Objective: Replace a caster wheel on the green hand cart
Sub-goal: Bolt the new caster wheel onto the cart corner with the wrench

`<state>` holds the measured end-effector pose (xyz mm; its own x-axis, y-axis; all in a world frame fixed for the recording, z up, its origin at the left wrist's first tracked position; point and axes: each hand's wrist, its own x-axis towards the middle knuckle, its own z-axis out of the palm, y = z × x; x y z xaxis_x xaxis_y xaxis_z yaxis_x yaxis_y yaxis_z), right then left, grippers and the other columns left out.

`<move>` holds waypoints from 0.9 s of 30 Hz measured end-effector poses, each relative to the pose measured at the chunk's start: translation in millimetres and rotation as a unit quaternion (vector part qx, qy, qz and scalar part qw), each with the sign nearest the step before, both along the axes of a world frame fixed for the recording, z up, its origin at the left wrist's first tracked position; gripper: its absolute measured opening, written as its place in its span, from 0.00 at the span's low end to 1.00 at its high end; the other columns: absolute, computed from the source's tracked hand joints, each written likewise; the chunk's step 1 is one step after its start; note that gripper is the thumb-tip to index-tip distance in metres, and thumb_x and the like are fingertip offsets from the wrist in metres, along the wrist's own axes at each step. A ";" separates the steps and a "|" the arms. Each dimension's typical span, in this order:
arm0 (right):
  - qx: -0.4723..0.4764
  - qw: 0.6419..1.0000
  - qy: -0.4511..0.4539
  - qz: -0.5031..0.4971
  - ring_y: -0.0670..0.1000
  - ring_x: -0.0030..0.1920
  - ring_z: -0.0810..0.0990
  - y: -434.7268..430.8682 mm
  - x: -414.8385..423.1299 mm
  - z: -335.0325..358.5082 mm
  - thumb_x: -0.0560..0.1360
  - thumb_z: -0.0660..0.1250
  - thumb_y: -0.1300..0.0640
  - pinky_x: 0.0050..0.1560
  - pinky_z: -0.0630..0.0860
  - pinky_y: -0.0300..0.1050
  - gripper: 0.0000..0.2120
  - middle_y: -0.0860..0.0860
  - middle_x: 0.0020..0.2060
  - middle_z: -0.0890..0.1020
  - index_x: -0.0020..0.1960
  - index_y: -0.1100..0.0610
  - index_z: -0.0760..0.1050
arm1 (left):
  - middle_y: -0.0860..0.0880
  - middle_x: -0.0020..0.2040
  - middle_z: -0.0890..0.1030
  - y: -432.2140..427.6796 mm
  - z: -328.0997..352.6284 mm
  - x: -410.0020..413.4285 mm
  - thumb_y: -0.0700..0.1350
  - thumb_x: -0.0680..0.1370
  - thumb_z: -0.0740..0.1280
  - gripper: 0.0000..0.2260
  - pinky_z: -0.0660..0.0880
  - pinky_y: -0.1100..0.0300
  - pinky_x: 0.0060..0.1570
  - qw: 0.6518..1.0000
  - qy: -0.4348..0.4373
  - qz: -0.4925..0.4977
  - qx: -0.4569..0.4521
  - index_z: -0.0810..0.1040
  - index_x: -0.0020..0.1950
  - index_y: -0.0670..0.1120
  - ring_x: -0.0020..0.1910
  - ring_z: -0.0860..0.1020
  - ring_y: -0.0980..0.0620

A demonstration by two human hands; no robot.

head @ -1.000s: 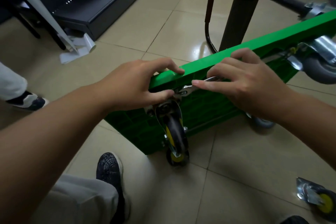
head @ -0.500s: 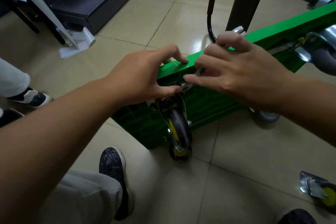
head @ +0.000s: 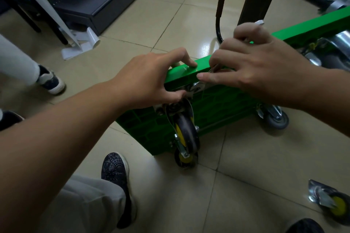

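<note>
The green hand cart (head: 223,108) stands tipped on its side on the tiled floor, its ribbed underside facing me. A black caster with a yellow hub (head: 184,134) sits at its near corner. My left hand (head: 151,79) grips that corner, fingers over the top edge and thumb beneath, by the caster's plate. My right hand (head: 259,66) holds a small metal wrench (head: 258,23) whose head lies at the caster's mounting plate; the handle tip sticks up past my fingers.
A loose yellow-hub caster (head: 329,200) lies on the floor at the lower right. Grey casters (head: 276,119) remain on the cart's far side. The black cart handle (head: 221,4) and a dark post stand behind. Another person's shoe (head: 51,81) is left; my shoe (head: 115,170) is below.
My right hand has swung the wrench handle upward, from lying flat along the cart's edge to pointing up. My left hand has kept its grip on the corner.
</note>
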<state>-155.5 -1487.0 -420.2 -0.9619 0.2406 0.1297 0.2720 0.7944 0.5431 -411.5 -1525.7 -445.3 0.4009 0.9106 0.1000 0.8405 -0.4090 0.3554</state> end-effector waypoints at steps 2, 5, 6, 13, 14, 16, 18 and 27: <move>0.009 1.000 -0.014 -0.006 0.65 0.52 0.81 -2.7 -5.9 -0.1 0.80 0.50 0.62 0.67 0.59 0.56 0.23 0.63 0.51 0.81 0.67 0.59 0.79 | 0.54 0.57 0.83 0.6 -0.8 -1.0 0.59 0.70 0.72 0.27 0.79 0.49 0.45 1.000 0.000 0.002 0.003 0.72 0.67 0.60 0.44 0.81 0.47; 0.033 0.999 -0.028 -0.002 0.65 0.52 0.79 -3.1 -15.1 -1.5 0.81 0.48 0.62 0.68 0.59 0.57 0.24 0.62 0.48 0.80 0.66 0.59 0.79 | 0.56 0.52 0.82 0.9 -2.7 -1.5 0.58 0.70 0.73 0.26 0.78 0.50 0.43 1.000 0.001 0.002 0.009 0.70 0.65 0.60 0.42 0.80 0.47; 0.040 0.999 -0.030 0.001 0.64 0.52 0.79 -2.7 -17.0 -2.2 0.81 0.47 0.62 0.68 0.59 0.58 0.24 0.62 0.48 0.80 0.66 0.60 0.79 | 0.56 0.51 0.81 1.0 -3.3 -1.1 0.59 0.69 0.73 0.25 0.77 0.50 0.43 1.000 0.001 0.002 0.013 0.70 0.64 0.61 0.41 0.79 0.47; 0.029 0.999 0.004 -0.014 0.63 0.48 0.81 -7.4 -8.0 -13.8 0.86 0.42 0.64 0.63 0.62 0.56 0.27 0.62 0.48 0.81 0.66 0.60 0.79 | 0.53 0.55 0.84 0.7 -3.7 1.2 0.63 0.69 0.73 0.27 0.75 0.52 0.43 0.999 0.012 0.011 0.030 0.72 0.65 0.60 0.43 0.79 0.47; 0.022 0.999 0.015 -0.018 0.63 0.48 0.81 -6.9 -5.3 -16.9 0.85 0.47 0.65 0.63 0.63 0.56 0.22 0.62 0.48 0.82 0.66 0.60 0.79 | 0.54 0.55 0.84 0.4 -3.6 2.7 0.63 0.69 0.72 0.27 0.75 0.52 0.42 0.999 0.014 0.013 0.031 0.72 0.65 0.59 0.43 0.78 0.47; 0.014 0.999 0.042 -0.011 0.63 0.47 0.82 -4.8 -1.8 -21.5 0.83 0.55 0.65 0.62 0.63 0.55 0.18 0.61 0.48 0.82 0.66 0.60 0.80 | 0.54 0.55 0.84 -0.3 -3.4 5.5 0.63 0.69 0.70 0.27 0.75 0.52 0.42 0.999 0.021 0.017 0.034 0.71 0.66 0.58 0.43 0.79 0.47; 0.017 0.998 0.063 -0.004 0.62 0.46 0.82 -3.4 -0.6 -25.0 0.83 0.59 0.65 0.61 0.63 0.55 0.16 0.61 0.48 0.82 0.65 0.60 0.80 | 0.54 0.56 0.84 0.6 -2.8 6.8 0.64 0.69 0.71 0.28 0.76 0.51 0.44 0.999 0.026 0.020 0.029 0.71 0.66 0.58 0.44 0.79 0.48; -0.003 0.988 0.134 -0.072 0.60 0.44 0.80 -3.2 -4.8 -31.1 0.83 0.62 0.64 0.57 0.69 0.56 0.08 0.58 0.43 0.82 0.54 0.61 0.80 | 0.53 0.56 0.83 3.4 -5.7 14.0 0.65 0.69 0.75 0.29 0.75 0.52 0.43 0.997 0.047 0.044 0.048 0.68 0.64 0.58 0.44 0.79 0.46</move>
